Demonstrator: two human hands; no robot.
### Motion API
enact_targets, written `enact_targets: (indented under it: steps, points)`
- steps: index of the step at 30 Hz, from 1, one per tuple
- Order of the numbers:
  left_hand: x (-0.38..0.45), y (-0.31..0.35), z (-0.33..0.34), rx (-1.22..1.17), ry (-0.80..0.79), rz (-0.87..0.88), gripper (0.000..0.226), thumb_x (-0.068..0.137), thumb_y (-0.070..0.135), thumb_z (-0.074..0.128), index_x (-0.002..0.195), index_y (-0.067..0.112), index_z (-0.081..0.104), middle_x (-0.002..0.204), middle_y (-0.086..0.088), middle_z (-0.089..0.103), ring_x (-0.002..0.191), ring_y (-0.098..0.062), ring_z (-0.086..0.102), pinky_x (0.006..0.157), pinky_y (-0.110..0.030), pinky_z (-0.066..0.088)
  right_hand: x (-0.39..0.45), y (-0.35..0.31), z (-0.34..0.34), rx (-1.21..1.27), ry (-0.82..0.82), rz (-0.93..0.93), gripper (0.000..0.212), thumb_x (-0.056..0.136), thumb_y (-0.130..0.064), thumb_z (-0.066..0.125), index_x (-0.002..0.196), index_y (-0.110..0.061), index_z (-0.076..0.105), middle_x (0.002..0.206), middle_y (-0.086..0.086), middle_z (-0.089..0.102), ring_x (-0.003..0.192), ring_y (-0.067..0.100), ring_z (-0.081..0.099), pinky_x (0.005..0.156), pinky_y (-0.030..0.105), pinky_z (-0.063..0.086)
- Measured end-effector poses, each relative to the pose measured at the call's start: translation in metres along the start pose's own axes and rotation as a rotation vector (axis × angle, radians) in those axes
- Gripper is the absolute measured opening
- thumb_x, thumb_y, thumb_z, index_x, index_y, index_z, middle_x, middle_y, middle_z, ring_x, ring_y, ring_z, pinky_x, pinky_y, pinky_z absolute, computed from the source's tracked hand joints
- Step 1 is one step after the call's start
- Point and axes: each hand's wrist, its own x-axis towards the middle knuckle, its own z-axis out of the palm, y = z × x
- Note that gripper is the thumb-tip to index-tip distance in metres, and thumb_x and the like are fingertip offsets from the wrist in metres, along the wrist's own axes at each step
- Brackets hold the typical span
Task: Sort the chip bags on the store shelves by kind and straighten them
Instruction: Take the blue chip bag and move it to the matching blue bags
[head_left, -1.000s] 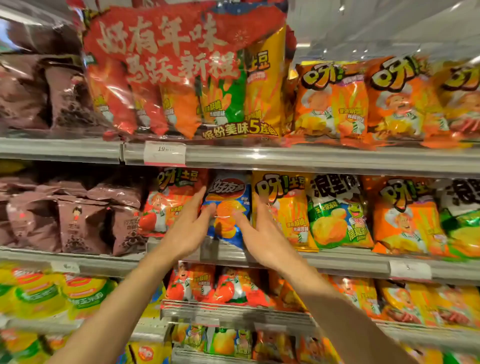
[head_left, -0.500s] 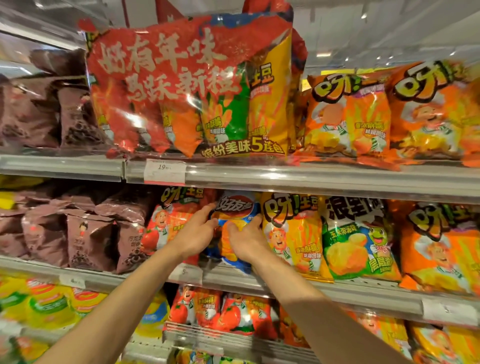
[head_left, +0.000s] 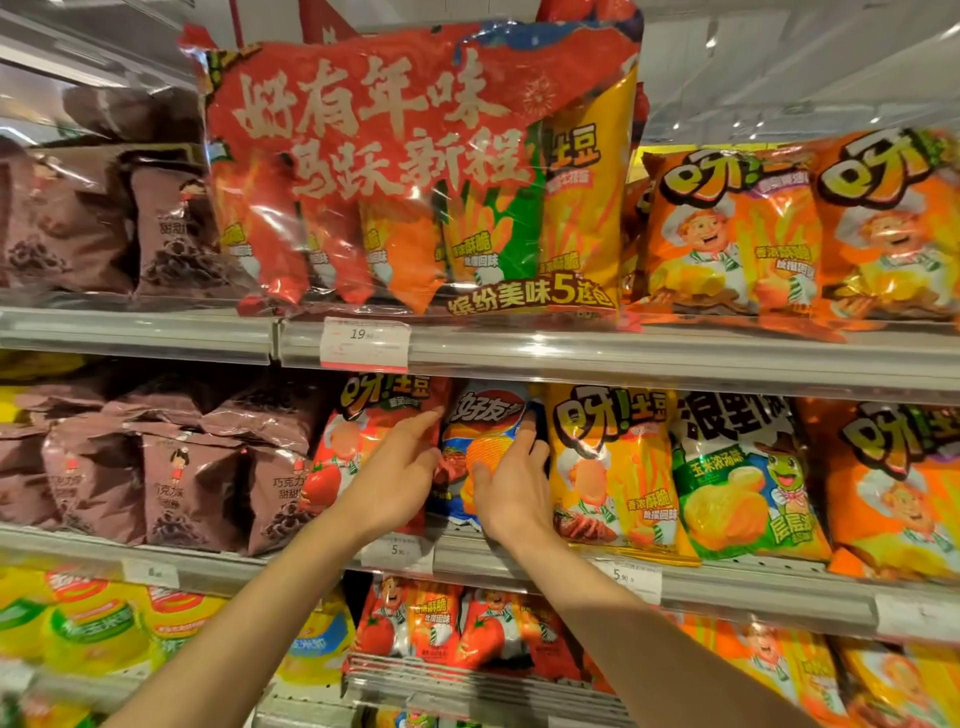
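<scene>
Both arms reach up to the middle shelf (head_left: 753, 590); the left hand (head_left: 395, 467) lies straight-fingered against the blue bag's (head_left: 485, 415) left edge, while the right hand (head_left: 511, 488) grips its right side, thumb on front

We see glossy film on the blue chip bag (head_left: 485, 415), clear shiny plastic round the multipack (head_left: 415, 171), matt brown bags (head_left: 192, 483), and a smooth, shiny shelf rail (head_left: 675, 358).
</scene>
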Motion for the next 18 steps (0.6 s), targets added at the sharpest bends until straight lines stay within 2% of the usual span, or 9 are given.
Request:
enact_targets:
  steps: [4, 7, 10, 14, 16, 18]
  points:
    - [-0.009, 0.003, 0.001, 0.080, 0.009, 0.062, 0.052, 0.103, 0.012, 0.046, 0.153, 0.022, 0.035, 0.149, -0.001, 0.044, 0.138, -0.018, 0.043, 0.116, -0.039, 0.034, -0.002, 0.000, -0.006, -0.011, 0.016, -0.059, 0.074, 0.099, -0.026, 0.059, 0.155, -0.012, 0.013, 0.150, 0.014, 0.031, 0.122, 0.036, 0.054, 0.091, 0.044, 0.051]
    - [-0.013, 0.004, 0.002, 0.130, 0.011, 0.096, 0.052, 0.104, 0.012, 0.047, 0.154, 0.019, 0.034, 0.150, -0.001, 0.042, 0.140, -0.018, 0.040, 0.117, -0.034, 0.031, 0.002, 0.000, -0.015, -0.036, 0.029, -0.120, 0.070, 0.101, -0.026, 0.057, 0.156, -0.012, 0.016, 0.155, 0.015, 0.028, 0.132, 0.034, 0.048, 0.100, 0.042, 0.046]
    - [-0.014, 0.002, 0.000, 0.147, 0.001, 0.112, 0.054, 0.103, 0.015, 0.049, 0.154, 0.020, 0.033, 0.155, -0.002, 0.039, 0.143, -0.018, 0.038, 0.119, -0.036, 0.030, 0.007, 0.000, -0.030, -0.050, 0.016, -0.125, 0.068, 0.102, -0.028, 0.055, 0.157, -0.011, 0.019, 0.158, 0.016, 0.028, 0.139, 0.033, 0.042, 0.107, 0.041, 0.040]
    - [-0.014, 0.003, 0.000, 0.137, -0.012, 0.082, 0.055, 0.105, 0.024, 0.047, 0.156, 0.022, 0.029, 0.159, -0.001, 0.034, 0.145, -0.018, 0.034, 0.120, -0.041, 0.029, 0.015, -0.002, -0.051, -0.050, -0.009, -0.079, 0.064, 0.101, -0.036, 0.056, 0.154, -0.014, 0.028, 0.148, 0.014, 0.045, 0.133, 0.032, 0.048, 0.101, 0.037, 0.042]
    - [-0.012, 0.004, 0.000, 0.118, -0.007, 0.065, 0.055, 0.105, 0.028, 0.047, 0.156, 0.022, 0.029, 0.160, -0.001, 0.033, 0.146, -0.018, 0.034, 0.121, -0.039, 0.028, 0.016, -0.001, -0.060, -0.104, -0.019, -0.053, 0.062, 0.101, -0.044, 0.053, 0.153, -0.021, 0.029, 0.149, 0.009, 0.047, 0.133, 0.032, 0.049, 0.098, 0.039, 0.044]
    - [-0.010, 0.004, 0.000, 0.088, -0.009, 0.044, 0.056, 0.105, 0.033, 0.047, 0.156, 0.023, 0.028, 0.161, 0.001, 0.032, 0.147, -0.018, 0.033, 0.121, -0.039, 0.027, 0.019, 0.001, -0.063, -0.028, -0.047, -0.052, 0.060, 0.101, -0.041, 0.054, 0.151, -0.018, 0.032, 0.148, 0.011, 0.048, 0.132, 0.033, 0.050, 0.100, 0.040, 0.043]
